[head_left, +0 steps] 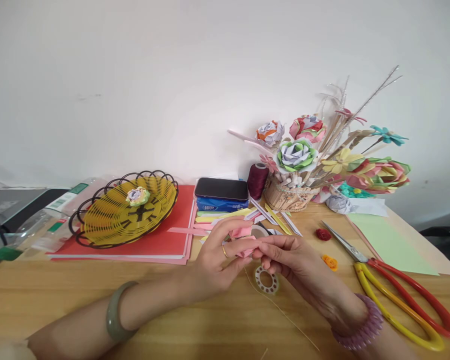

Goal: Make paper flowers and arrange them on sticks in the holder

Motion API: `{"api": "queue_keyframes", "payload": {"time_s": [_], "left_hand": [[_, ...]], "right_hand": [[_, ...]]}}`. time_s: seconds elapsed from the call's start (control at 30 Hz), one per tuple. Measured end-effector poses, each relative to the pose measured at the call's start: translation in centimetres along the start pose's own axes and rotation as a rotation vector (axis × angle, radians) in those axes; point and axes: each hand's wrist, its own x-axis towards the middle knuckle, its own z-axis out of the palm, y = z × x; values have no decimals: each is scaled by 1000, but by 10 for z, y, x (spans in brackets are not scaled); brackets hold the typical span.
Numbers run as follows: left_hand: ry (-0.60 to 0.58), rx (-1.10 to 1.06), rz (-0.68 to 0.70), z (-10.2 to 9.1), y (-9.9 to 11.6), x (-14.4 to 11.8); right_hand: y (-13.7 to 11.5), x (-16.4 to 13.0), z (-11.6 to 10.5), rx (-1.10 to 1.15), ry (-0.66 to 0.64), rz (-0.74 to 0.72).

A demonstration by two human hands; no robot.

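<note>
Two hands above the surface (210,332): left hand (219,260) pinching folded pink paper (242,233), right hand (290,256) pinching at its right edge | paper between them, nearer left; long axis unclear, fingers covering it | far left: yellow basket (94,220), one paper rose (137,196) inside | far right: planter (290,198) holding paper flowers (296,155)

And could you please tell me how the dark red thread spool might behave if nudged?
The dark red thread spool would probably tip fairly easily, since it stands upright and looks taller than it is wide. Once down, its rounded sides might let it roll, though the flower pot close beside it could block one way.
</note>
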Motion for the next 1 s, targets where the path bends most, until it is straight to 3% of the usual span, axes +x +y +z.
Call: {"api": "queue_keyframes", "payload": {"time_s": [0.43, 0.67, 0.8, 1.0], "left_hand": [[-48, 101, 56, 0, 3, 2], [-51, 165, 99, 3, 1, 0], [-57, 213, 80, 3, -1, -2], [-25, 259, 86, 2, -2, -4]], "right_hand": [[-6, -5, 5, -378, 42, -125], [7, -5, 10, -757, 199, -349], [8, -6, 15, -732, 228, -384], [8, -4, 14, -510, 196, -295]]}}
